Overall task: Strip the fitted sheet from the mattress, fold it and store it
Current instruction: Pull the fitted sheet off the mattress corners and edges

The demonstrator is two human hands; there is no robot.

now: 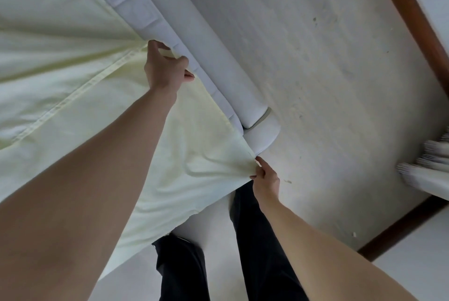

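A pale yellow fitted sheet (60, 62) covers the top of the mattress and fills the left of the view. The quilted white side of the mattress (136, 6) is bare along its right edge. My left hand (165, 67) grips the sheet's edge at that side, fingers curled over the fabric. My right hand (264, 179) pinches the sheet's corner just below the rounded corner of the white bed base (262, 130). The cloth is pulled taut between the two hands.
A pale concrete floor (328, 69) lies to the right of the bed. A dark wooden skirting (418, 33) runs along the wall at the right. Striped grey fabric (427, 167) lies at the right edge. My legs in dark trousers (255, 240) stand against the bed's end.
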